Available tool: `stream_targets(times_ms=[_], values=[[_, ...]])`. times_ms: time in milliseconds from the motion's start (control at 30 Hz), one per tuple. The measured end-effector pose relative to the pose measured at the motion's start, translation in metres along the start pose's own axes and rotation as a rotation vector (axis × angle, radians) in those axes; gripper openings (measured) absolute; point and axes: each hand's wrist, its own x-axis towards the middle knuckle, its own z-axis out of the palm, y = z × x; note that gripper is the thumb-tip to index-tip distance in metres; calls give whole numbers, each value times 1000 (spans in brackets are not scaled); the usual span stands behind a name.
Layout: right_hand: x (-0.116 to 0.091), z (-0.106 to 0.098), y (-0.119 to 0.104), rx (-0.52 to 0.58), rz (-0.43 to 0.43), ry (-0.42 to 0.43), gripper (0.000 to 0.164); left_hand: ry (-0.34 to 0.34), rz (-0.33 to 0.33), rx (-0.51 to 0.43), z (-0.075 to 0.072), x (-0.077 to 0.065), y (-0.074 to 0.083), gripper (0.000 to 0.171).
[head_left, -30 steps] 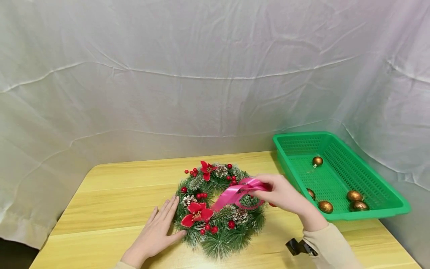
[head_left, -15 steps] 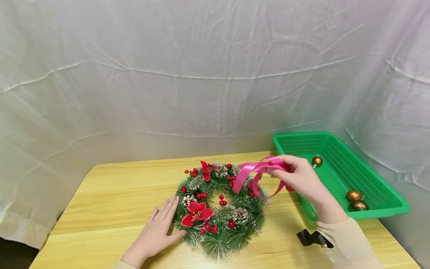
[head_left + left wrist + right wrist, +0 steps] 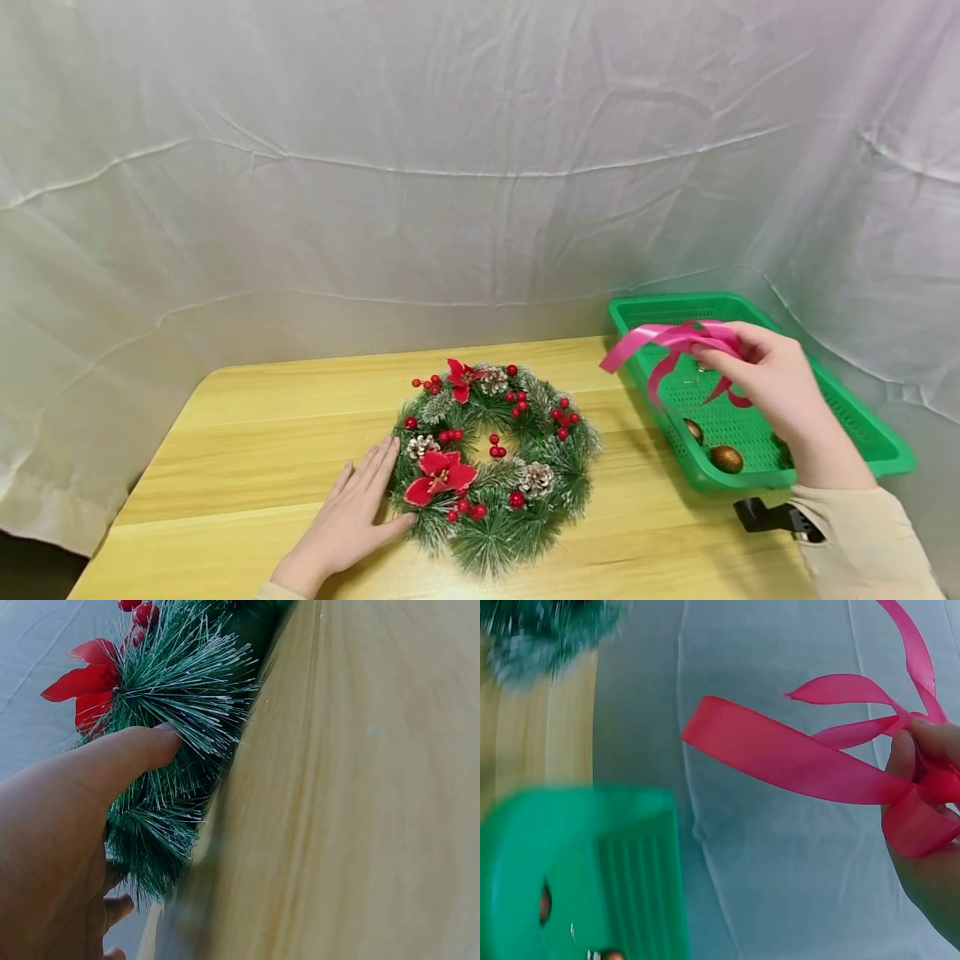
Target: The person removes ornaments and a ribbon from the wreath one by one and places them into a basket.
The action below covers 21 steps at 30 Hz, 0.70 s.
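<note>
A pink ribbon (image 3: 678, 335) with loose, dangling ends is pinched between the thumb and fingers of my right hand (image 3: 776, 387), held over the green basket. The right wrist view shows the ribbon (image 3: 795, 759) looped at the fingertips, one broad end sticking out. On the table lies a green wreath (image 3: 491, 533) with red flowers, red berries and pinecones. My left hand (image 3: 348, 508) rests flat at the wreath's left side, fingers straight. Seen from the left wrist, its thumb (image 3: 135, 754) touches the frosted needles of the wreath (image 3: 180, 697).
The green plastic basket (image 3: 862, 429) stands at the table's right. Inside are several bronze baubles, one of them a bauble (image 3: 726, 459) near its front wall. A black wrist mount (image 3: 772, 517) sits on the right sleeve. Pale cloth (image 3: 480, 167) hangs behind the wooden table (image 3: 262, 442).
My right hand has carried the pink ribbon away from the wreath, rightward and back, to over the basket. A red berry cluster in the wreath's middle is now uncovered. The left hand stays put.
</note>
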Motion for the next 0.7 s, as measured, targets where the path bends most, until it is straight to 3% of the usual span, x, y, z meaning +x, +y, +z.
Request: stream_targets(times_ms=[233, 433, 700], values=[[-5, -25, 32, 4, 104, 137, 28, 2, -2, 1, 1, 1, -1, 97], [-12, -33, 54, 22, 127, 144, 17, 3, 2, 6, -1, 0, 1, 97], [-17, -36, 68, -83, 156, 134, 16, 1, 1, 8, -1, 0, 1, 97]])
